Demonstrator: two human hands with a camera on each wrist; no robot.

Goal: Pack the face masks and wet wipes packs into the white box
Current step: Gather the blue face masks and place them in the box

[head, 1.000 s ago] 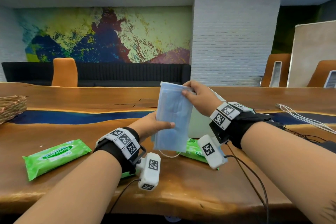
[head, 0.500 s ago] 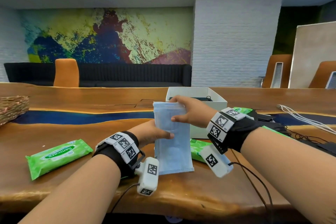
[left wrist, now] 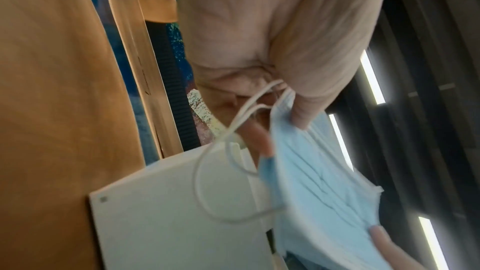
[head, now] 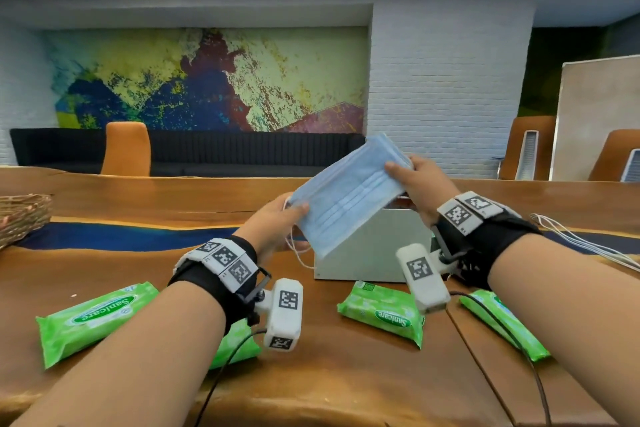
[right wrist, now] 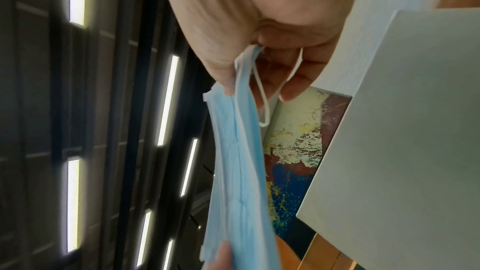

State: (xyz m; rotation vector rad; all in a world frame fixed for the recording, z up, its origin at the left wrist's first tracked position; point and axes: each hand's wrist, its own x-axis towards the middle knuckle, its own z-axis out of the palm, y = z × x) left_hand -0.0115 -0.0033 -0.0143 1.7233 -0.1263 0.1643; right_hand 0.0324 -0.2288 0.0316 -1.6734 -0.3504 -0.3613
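A stack of blue face masks point(head: 346, 194) hangs tilted in the air in front of the white box point(head: 374, 250). My left hand point(head: 277, 225) pinches its lower left end, with white ear loops dangling below. My right hand point(head: 415, 180) pinches the upper right end. The left wrist view shows the face masks point(left wrist: 319, 202) between thumb and fingers beside the white box point(left wrist: 176, 223). In the right wrist view the face masks point(right wrist: 241, 171) are seen edge-on next to the white box point(right wrist: 405, 130). Several green wet wipes packs point(head: 382, 312) lie on the table near me; another wet wipes pack point(head: 93, 317) is at the left.
The long wooden table point(head: 346, 385) has a blue strip across it. A wicker basket point(head: 20, 215) sits at the far left edge. White cables point(head: 581, 239) lie at the right. An orange chair point(head: 126, 149) stands behind the table.
The mask stack was upright on the table half a second ago. Both hands have lifted it and turned it to a slant in front of the box.
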